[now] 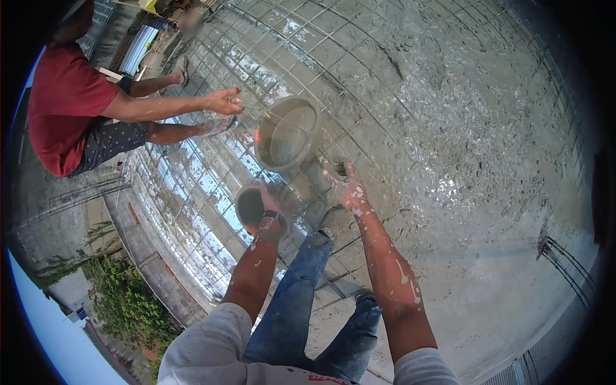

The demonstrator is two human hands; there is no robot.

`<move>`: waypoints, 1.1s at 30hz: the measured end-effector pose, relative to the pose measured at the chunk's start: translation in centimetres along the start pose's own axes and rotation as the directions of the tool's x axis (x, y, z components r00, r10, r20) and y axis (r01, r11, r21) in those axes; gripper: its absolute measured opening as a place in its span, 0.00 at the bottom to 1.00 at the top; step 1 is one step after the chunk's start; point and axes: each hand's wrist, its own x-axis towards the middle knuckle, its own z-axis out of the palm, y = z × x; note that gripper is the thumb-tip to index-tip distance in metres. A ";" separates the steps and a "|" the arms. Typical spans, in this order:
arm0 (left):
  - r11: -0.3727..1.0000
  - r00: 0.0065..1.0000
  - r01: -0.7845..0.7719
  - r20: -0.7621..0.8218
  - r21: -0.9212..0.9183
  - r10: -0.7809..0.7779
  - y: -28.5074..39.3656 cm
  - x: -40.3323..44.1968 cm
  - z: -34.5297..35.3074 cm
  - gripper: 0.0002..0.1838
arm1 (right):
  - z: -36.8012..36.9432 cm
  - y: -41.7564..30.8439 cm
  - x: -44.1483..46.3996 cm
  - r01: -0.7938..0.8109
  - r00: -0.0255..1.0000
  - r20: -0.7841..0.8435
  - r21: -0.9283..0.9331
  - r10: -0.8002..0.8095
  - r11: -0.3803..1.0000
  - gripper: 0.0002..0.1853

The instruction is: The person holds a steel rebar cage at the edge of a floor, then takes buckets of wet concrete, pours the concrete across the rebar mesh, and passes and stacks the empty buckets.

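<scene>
My left hand, smeared by motion, is at the right rim of a dark bucket; its grip is unclear. My right hand, spattered with grey cement, has its fingers apart and curved, with nothing visibly held. Just above and between my hands is a larger, blurred bucket with grey residue inside. A co-worker's hand reaches toward this bucket from the left, near its thin handle. Whether that hand holds the handle is unclear.
A co-worker in a red shirt bends in at the upper left. Steel mesh crosses the floor, partly under wet concrete. Rebar ends stick out at the right. My jeans-clad legs stand below my hands.
</scene>
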 end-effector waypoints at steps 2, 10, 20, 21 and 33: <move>0.996 0.996 0.084 -0.006 0.036 -0.084 0.8 5.2 -1.6 0.50 | 6.5 1.1 4.5 0.200 0.974 -0.052 -0.280 -0.223 0.939 0.34; 0.991 0.992 0.083 0.085 0.105 -0.092 -6.1 14.9 -6.0 0.43 | 11.1 0.2 5.5 0.304 0.938 0.201 -0.076 -0.284 0.950 0.33; 0.823 0.978 -0.002 0.172 0.568 -0.116 -6.2 5.9 0.4 0.35 | -4.2 3.5 -6.7 -0.101 0.955 0.272 -0.083 0.120 0.991 0.40; 0.785 0.948 -0.078 0.290 0.615 -0.133 -7.3 4.1 1.6 0.34 | -4.9 4.7 -8.7 -0.099 0.971 0.209 -0.076 0.113 0.992 0.41; -0.528 0.727 -0.658 0.635 0.536 -0.262 -43.3 -19.0 8.4 0.31 | -16.3 35.9 -38.1 0.033 0.861 -0.454 0.498 0.228 0.866 0.36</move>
